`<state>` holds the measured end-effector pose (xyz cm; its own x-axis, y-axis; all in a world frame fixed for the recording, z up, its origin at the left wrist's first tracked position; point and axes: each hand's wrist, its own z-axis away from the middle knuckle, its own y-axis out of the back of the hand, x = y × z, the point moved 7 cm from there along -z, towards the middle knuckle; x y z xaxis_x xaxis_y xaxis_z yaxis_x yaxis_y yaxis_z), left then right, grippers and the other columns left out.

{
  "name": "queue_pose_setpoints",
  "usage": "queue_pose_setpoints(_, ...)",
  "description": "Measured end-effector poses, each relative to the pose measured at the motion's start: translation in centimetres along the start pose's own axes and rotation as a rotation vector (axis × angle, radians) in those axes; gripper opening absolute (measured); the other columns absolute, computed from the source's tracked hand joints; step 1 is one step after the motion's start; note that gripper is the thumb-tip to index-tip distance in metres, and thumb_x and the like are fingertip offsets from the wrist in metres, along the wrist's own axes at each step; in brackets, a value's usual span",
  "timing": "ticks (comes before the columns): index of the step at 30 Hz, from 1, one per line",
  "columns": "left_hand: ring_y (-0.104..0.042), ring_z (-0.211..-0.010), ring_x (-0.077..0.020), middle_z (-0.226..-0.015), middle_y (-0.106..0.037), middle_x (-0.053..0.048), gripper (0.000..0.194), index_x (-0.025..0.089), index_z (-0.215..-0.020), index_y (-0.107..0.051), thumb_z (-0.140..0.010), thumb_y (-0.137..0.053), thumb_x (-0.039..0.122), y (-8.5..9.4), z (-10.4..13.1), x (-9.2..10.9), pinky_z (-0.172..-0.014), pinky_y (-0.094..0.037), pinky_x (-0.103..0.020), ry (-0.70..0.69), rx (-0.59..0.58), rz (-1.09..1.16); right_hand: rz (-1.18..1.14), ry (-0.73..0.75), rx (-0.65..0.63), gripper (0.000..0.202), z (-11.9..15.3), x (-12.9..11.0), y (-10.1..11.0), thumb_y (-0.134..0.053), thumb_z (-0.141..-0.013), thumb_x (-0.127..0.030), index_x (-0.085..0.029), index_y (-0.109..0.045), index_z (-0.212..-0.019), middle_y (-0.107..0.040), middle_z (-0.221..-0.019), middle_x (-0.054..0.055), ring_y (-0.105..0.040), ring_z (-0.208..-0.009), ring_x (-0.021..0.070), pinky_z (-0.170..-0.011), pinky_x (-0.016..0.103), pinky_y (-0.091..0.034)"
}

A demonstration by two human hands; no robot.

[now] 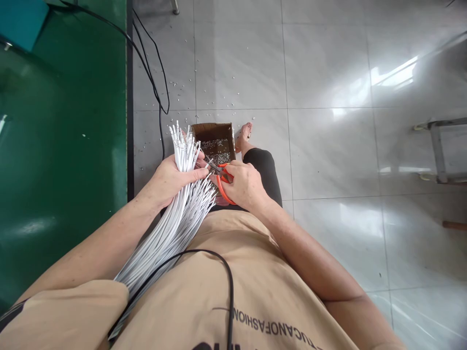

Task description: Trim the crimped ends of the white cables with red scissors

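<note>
Readable upside down across the beige shirt: "TUCANOFASHION" in dark print, with larger black lettering beneath, cut off at the bottom edge and not legible. Held in front of the lap, over the near end of an open cardboard box: a thick bundle of white wires, trailing down along the left side of the shirt. Wrapped around the bundle near its upper ends, thumb across the front: the left hand. Curled firmly about the orange-handled cutters: the right hand, blades pointing toward the left fingertips. Inside the box and scattered over the tiled floor: small pale scraps. Beside the box, a bare foot; to the left, a green table with black cables hanging past its edge. Lying across shirt and wires, another black cord. Cut off at the right edge, a metal frame. Hidden behind the bundle, most of the left fingers; impossible to tell whether the blades touch a wire.
</note>
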<state>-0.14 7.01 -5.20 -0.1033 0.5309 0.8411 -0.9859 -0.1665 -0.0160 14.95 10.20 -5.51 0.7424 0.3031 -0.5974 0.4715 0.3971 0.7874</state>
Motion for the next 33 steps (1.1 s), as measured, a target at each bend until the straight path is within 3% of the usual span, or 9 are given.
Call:
queue_pose_setpoints(12, -0.058, -0.08, -0.012, -0.084, -0.064, 0.001, 0.031, 0.016, -0.09, -0.065, -0.064, -0.081, 0.022, -0.1, 0.1, 0.5, -0.079, -0.047, -0.026, -0.09, 0.009, -0.038, 0.196, 0.045, -0.015, 0.04, 0.1, -0.8, -0.1, -0.046, -0.091, -0.044, -0.014, -0.066, -0.072, -0.058, -0.068, 0.006, -0.046, -0.059, 0.0131, -0.066, 0.031, -0.028)
queue_pose_setpoints(20, -0.061, -0.073, -0.0135, -0.077, -0.064, 0.001, 0.024, 0.016, -0.084, -0.065, -0.065, -0.078, 0.025, 0.8, -0.4, 0.2, -0.074, -0.049, -0.029, -0.216, 0.089, -0.216, 0.201, 0.027, -0.032, 0.037, 0.3, -1.0, 0.0, -0.048, -0.09, -0.04, -0.014, -0.065, -0.072, -0.058, -0.067, 0.005, -0.047, -0.06, 0.0122, -0.064, 0.03, -0.028)
queue_pose_setpoints(24, -0.064, -0.068, -0.0132, -0.075, -0.065, 0.002, 0.025, 0.015, -0.085, -0.063, -0.067, -0.078, 0.025, 0.4, -0.2, 0.2, -0.071, -0.051, -0.028, -0.17, 0.068, -0.14, -0.099, -0.092, -0.065, 0.034, 0.0, 0.1, 0.2, -0.057, -0.082, -0.042, -0.015, -0.061, -0.062, -0.056, -0.065, 0.002, -0.042, -0.056, 0.0096, -0.058, 0.027, -0.028)
queue_pose_setpoints(27, -0.066, -0.066, -0.0129, -0.075, -0.067, 0.001, 0.03, 0.015, -0.088, -0.061, -0.066, -0.08, 0.025, 0.1, -0.1, 0.0, -0.067, -0.052, -0.026, -0.105, 0.043, -0.041, -0.595, -0.206, -0.051, 0.023, -0.6, 0.9, 0.4, -0.061, -0.078, -0.037, -0.015, -0.067, -0.079, -0.059, -0.07, 0.0, -0.047, -0.061, 0.0094, -0.058, 0.024, -0.035)
queue_pose_setpoints(30, -0.065, -0.063, -0.0114, -0.07, -0.068, 0.001, 0.029, 0.015, -0.091, -0.06, -0.07, -0.078, 0.023, -0.2, 0.0, -0.2, -0.061, -0.05, -0.023, -0.069, -0.008, 0.004, -1.027, -0.165, -0.13, 0.025, -1.3, -0.2, 0.3, -0.063, -0.077, -0.032, -0.016, -0.068, -0.096, -0.062, -0.074, -0.001, -0.055, -0.067, 0.0099, -0.066, 0.025, -0.043)
queue_pose_setpoints(33, -0.064, -0.061, -0.0098, -0.068, -0.068, 0.001, 0.027, 0.015, -0.093, -0.058, -0.074, -0.075, 0.022, -0.5, 0.0, -0.2, -0.059, -0.049, -0.021, -0.061, -0.069, 0.012, -1.222, -0.11, -0.226, 0.017, -1.7, -1.4, 0.2, -0.066, -0.077, -0.028, -0.015, -0.066, -0.088, -0.063, -0.071, -0.001, -0.06, -0.068, 0.0114, -0.074, 0.028, -0.049)
